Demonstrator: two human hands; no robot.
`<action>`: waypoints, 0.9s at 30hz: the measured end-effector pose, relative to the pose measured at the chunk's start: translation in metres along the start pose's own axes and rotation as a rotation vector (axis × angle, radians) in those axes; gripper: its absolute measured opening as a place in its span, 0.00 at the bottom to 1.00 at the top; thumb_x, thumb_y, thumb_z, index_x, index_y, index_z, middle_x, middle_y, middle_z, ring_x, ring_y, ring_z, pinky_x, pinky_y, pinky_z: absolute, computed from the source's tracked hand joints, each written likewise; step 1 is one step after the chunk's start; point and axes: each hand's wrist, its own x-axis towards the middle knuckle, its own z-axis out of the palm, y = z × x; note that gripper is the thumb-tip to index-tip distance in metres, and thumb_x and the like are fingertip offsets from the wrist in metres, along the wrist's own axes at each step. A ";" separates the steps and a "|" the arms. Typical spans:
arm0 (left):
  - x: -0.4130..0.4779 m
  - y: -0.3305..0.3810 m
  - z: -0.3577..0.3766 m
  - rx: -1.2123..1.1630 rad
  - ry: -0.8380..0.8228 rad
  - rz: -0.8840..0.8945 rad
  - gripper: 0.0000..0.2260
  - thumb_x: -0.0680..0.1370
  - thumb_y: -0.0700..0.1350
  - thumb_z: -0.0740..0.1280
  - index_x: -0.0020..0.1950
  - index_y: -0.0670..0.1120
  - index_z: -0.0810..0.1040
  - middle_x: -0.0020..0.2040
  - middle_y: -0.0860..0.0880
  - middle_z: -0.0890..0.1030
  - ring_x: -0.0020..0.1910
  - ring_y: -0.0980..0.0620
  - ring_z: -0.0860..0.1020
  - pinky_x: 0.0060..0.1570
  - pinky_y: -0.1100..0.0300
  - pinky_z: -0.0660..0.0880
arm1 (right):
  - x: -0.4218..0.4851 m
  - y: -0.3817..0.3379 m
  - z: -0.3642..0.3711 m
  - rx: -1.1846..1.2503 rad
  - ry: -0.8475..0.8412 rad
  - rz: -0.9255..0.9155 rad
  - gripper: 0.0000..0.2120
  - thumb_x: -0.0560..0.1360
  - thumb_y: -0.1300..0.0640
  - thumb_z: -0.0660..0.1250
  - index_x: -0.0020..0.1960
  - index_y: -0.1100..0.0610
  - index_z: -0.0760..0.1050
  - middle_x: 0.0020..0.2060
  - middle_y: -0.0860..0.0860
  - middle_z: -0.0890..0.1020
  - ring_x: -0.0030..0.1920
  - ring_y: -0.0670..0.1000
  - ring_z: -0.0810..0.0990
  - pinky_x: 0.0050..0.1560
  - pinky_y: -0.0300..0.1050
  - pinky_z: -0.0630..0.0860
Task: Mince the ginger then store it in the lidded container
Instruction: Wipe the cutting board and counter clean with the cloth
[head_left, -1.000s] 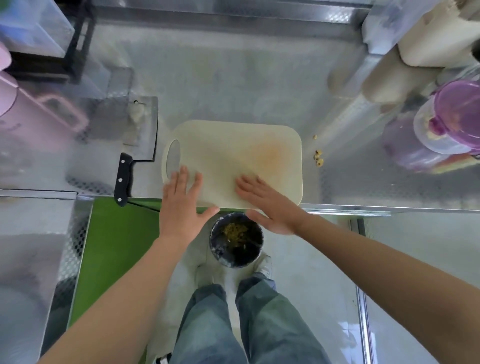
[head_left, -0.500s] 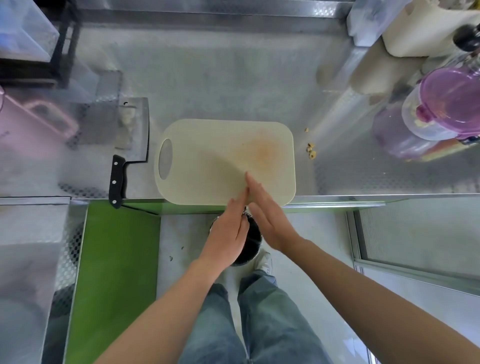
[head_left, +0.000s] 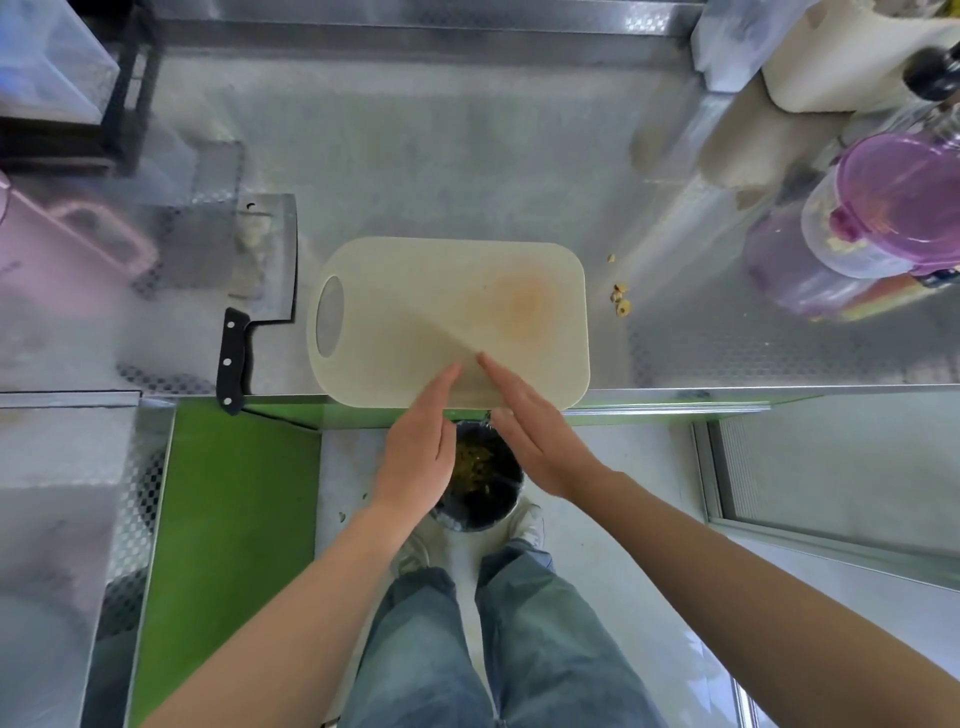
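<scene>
Ginger scraps (head_left: 253, 232) cling to the cleaver (head_left: 272, 270) at left. Next, the cutting board (head_left: 415, 291): my left hand (head_left: 418, 447) and right hand (head_left: 535, 434), fingers straight, holding nothing, tips at its near edge, bin (head_left: 485, 493) below. Ginger crumbs (head_left: 621, 304) dot the surface (head_left: 467, 156); pale mince shows inside the lidded container (head_left: 883, 218), far right.
</scene>
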 end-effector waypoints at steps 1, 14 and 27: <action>0.002 -0.003 -0.001 0.047 0.042 -0.001 0.26 0.81 0.35 0.54 0.78 0.49 0.56 0.77 0.51 0.60 0.76 0.51 0.58 0.74 0.57 0.57 | 0.003 0.002 -0.003 0.010 0.057 0.019 0.26 0.82 0.52 0.49 0.79 0.54 0.49 0.77 0.49 0.57 0.76 0.44 0.55 0.76 0.42 0.53; 0.014 -0.020 -0.005 0.210 0.050 0.003 0.26 0.80 0.35 0.58 0.78 0.42 0.56 0.78 0.48 0.56 0.77 0.53 0.51 0.73 0.63 0.50 | 0.023 0.013 -0.017 -0.325 -0.100 -0.084 0.29 0.81 0.45 0.47 0.78 0.57 0.53 0.77 0.51 0.54 0.77 0.47 0.45 0.78 0.49 0.44; 0.017 -0.020 -0.006 0.237 0.119 0.004 0.22 0.80 0.34 0.60 0.75 0.43 0.64 0.76 0.48 0.63 0.76 0.52 0.58 0.70 0.63 0.57 | -0.001 0.001 -0.013 -0.158 -0.080 -0.200 0.17 0.79 0.53 0.56 0.61 0.56 0.79 0.60 0.51 0.81 0.62 0.48 0.77 0.66 0.50 0.73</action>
